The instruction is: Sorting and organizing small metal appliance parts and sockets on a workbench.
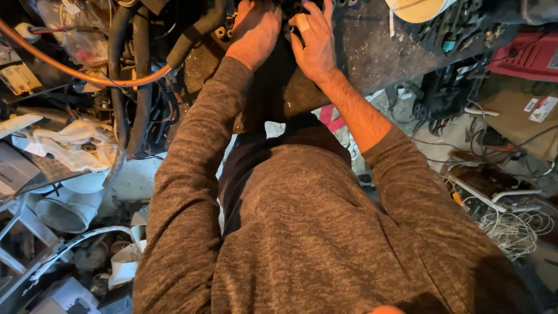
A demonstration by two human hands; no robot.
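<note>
Both my hands reach forward to the top edge of the view, over a dark, dirty workbench [372,52]. My left hand [254,32] rests palm down on a dark part whose shape is cut off by the frame. My right hand [314,40] sits beside it, fingers spread, with a pale bandage on one finger, touching the same dark part. Small black cylindrical pieces [224,32] lie right by my left hand. What the fingers grip is hidden. My brown knit sleeves and chest fill the lower middle of the view.
Black hoses [125,87] and an orange cable [81,72] hang at the left above rags and white plastic tubs [67,209]. A white round lid [415,9] sits on the bench. At the right lie a red case [526,55], a cardboard box [523,119] and tangled white wire [514,229].
</note>
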